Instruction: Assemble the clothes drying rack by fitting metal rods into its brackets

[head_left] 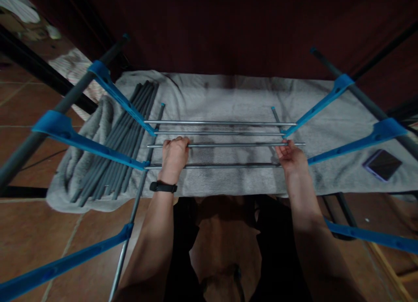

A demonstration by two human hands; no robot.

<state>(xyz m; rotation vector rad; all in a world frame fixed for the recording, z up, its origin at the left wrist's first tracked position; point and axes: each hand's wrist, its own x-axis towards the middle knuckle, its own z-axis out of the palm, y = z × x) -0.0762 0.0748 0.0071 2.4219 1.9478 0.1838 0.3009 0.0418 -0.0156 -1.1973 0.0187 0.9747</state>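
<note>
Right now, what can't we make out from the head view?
All in the head view:
- Left hand: finger wrap on the metal rod, hidden by the hand's own back.
- Nearest rod: right end, hidden behind the right hand.
- Gray tubes: exact count, hidden by overlap.
- Lower-left blue bracket: far end, cut by the left edge.

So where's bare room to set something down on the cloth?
The grey cloth is bare behind the silver rods, up to the dark red backdrop, and just left of the phone. It's crowded at left, under the bundle of grey tubes, and over mid-cloth, where the left hand and right hand hold one rod.
</note>
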